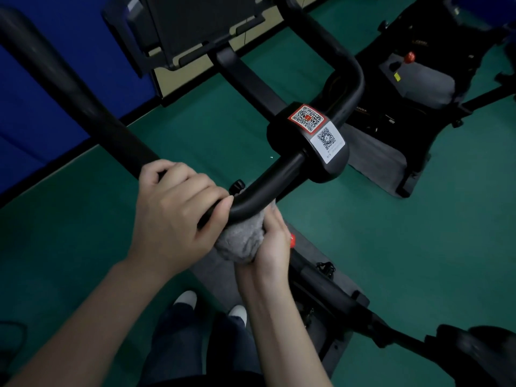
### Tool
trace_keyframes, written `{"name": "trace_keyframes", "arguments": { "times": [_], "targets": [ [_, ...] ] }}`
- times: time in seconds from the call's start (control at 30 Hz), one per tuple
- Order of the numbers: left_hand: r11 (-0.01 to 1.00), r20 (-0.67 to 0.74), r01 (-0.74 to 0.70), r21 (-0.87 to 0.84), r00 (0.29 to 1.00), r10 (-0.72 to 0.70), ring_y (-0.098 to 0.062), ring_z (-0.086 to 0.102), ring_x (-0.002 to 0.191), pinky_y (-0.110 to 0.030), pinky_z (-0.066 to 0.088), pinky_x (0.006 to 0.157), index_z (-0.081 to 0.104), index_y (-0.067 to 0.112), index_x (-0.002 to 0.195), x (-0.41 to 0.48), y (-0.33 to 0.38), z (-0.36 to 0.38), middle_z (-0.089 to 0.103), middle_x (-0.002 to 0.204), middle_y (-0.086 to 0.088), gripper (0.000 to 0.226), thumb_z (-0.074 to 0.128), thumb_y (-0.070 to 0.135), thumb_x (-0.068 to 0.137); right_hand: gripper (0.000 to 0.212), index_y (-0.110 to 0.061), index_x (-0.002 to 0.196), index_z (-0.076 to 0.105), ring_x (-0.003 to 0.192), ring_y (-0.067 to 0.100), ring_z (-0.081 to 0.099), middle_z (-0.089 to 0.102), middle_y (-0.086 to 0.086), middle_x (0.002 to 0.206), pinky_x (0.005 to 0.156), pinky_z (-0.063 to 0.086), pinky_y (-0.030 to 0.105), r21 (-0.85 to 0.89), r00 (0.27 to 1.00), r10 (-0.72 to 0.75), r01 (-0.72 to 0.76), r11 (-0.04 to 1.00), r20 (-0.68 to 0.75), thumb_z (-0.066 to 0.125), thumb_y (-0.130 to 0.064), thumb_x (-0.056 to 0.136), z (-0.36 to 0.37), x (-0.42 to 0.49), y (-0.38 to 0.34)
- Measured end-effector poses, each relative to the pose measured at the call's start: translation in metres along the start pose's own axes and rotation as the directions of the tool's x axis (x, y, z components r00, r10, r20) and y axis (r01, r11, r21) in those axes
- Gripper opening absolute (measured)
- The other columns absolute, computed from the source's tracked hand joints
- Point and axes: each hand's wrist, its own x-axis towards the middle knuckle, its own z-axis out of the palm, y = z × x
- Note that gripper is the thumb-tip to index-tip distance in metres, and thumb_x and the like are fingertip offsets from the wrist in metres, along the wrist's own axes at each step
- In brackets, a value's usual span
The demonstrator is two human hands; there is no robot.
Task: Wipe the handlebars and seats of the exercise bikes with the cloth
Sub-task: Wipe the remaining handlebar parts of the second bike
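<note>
1. Left fingers point(192, 188): curled over the top of the black handlebar point(268, 185) at its near bend, thumb laid against the tube, gripping it.
2. Right hand point(272, 247): wrapped round a bunched grey cloth point(243, 244), pressing it up against the underside of that same bend, just beside the left hand point(173, 216). Fingertips mostly hidden behind cloth and bar.
3. Likely step: wiping the curved part of the bar, between the grip and the centre clamp point(315, 143) with its two code stickers.
4. To do it well: steady the bar with the left hand, fold the cloth right round the tube rather than under it only, and slide toward the clamp with even pressure.
5. Afterwards, lift the left hand off its patch and wipe there too, then along the stretch of bar running off to the upper left.
6. Further out: seat point(485, 347) at the lower right edge, untouched. Second bike point(418, 79) beyond on the green floor point(223, 129). Both seemingly left to clean.
</note>
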Motion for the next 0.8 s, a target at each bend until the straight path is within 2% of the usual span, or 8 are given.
{"name": "trace_keyframes", "arguments": {
  "times": [0.17, 0.3, 0.37, 0.43, 0.5, 0.53, 0.7, 0.8],
  "targets": [
    [1.000, 0.024, 0.013, -0.018, 1.000, -0.013, -0.017, 0.056, 0.073, -0.030, 0.025, 0.087, 0.068, 0.018, 0.073, 0.001, 0.000, -0.004, 0.066, 0.073, 0.009, 0.033, 0.047, 0.029, 0.096, 0.020, -0.010, 0.097, 0.068, 0.081, 0.020, 0.064, 0.068, 0.005, 0.084, 0.085, 0.050, 0.038, -0.048, 0.998, -0.057, 0.056, 0.997, -0.024, 0.048, -0.013, 0.099, -0.001, 0.003, -0.012],
    [0.999, 0.029, 0.015, -0.030, 0.999, -0.014, -0.017, 0.058, 0.073, -0.030, 0.026, 0.087, 0.068, 0.017, 0.072, 0.002, 0.001, -0.006, 0.066, 0.072, 0.008, 0.034, 0.048, 0.030, 0.096, 0.016, -0.006, 0.093, 0.069, 0.080, 0.020, 0.066, 0.071, 0.009, 0.085, 0.072, 0.053, 0.031, -0.361, 0.989, -0.146, 0.139, 0.922, 0.010, 0.053, -0.010, 0.096, -0.012, -0.016, -0.023],
    [0.999, 0.024, 0.020, -0.047, 1.000, -0.019, -0.017, 0.058, 0.073, -0.030, 0.027, 0.087, 0.068, 0.017, 0.072, 0.003, 0.001, -0.007, 0.066, 0.071, 0.008, 0.035, 0.048, 0.030, 0.097, 0.012, -0.009, 0.090, 0.070, 0.080, 0.022, 0.063, 0.069, 0.009, 0.085, 0.074, 0.051, 0.035, -0.672, 0.908, -0.418, 0.332, 0.662, 0.036, 0.059, -0.006, 0.092, -0.020, -0.015, -0.039],
    [0.997, 0.009, 0.030, -0.065, 1.000, -0.029, -0.017, 0.058, 0.072, -0.029, 0.027, 0.088, 0.069, 0.016, 0.071, 0.003, 0.001, -0.007, 0.066, 0.071, 0.008, 0.035, 0.049, 0.030, 0.096, 0.010, -0.008, 0.093, 0.071, 0.085, 0.018, 0.060, 0.064, 0.010, 0.089, 0.080, 0.049, 0.029, -0.823, 0.723, -0.650, 0.504, 0.264, 0.235, 0.062, -0.004, 0.090, -0.013, -0.011, -0.060],
    [0.996, 0.002, 0.037, -0.081, 0.999, -0.037, -0.017, 0.058, 0.072, -0.029, 0.026, 0.089, 0.069, 0.015, 0.072, 0.004, 0.002, -0.007, 0.066, 0.071, 0.007, 0.032, 0.052, 0.029, 0.095, 0.014, -0.006, 0.098, 0.072, 0.089, 0.010, 0.055, 0.059, 0.008, 0.094, 0.082, 0.040, 0.012, -0.814, 0.577, -0.664, 0.576, -0.081, 0.475, 0.064, -0.005, 0.087, 0.003, -0.004, -0.079],
    [0.995, 0.002, 0.040, -0.088, 0.999, -0.040, -0.017, 0.059, 0.072, -0.029, 0.027, 0.089, 0.069, 0.015, 0.072, 0.004, 0.002, -0.007, 0.066, 0.071, 0.007, 0.031, 0.054, 0.029, 0.094, 0.017, -0.006, 0.102, 0.072, 0.092, 0.011, 0.054, 0.058, 0.008, 0.097, 0.083, 0.038, 0.012, -0.787, 0.555, -0.609, 0.584, -0.200, 0.567, 0.065, -0.005, 0.086, 0.013, 0.001, -0.087],
    [0.990, 0.003, 0.062, -0.130, 0.998, -0.062, -0.017, 0.058, 0.073, -0.031, 0.028, 0.089, 0.069, 0.014, 0.072, 0.003, 0.002, -0.010, 0.066, 0.071, 0.006, 0.025, 0.059, 0.028, 0.091, 0.019, -0.009, 0.096, 0.070, 0.098, 0.026, 0.056, 0.068, 0.005, 0.094, 0.078, 0.046, 0.034, -0.613, 0.663, -0.171, 0.522, -0.593, 0.729, 0.063, -0.026, 0.092, 0.056, 0.024, -0.114],
    [0.987, 0.011, 0.078, -0.144, 0.997, -0.077, -0.017, 0.057, 0.072, -0.031, 0.029, 0.089, 0.069, 0.014, 0.071, 0.004, 0.002, -0.011, 0.065, 0.070, 0.006, 0.026, 0.059, 0.029, 0.091, 0.019, -0.014, 0.087, 0.073, 0.079, 0.018, 0.057, 0.069, 0.004, 0.084, 0.064, 0.043, 0.026, -0.515, 0.713, 0.069, 0.567, -0.643, 0.698, 0.066, -0.032, 0.089, 0.073, 0.024, -0.115]
  ]
}}
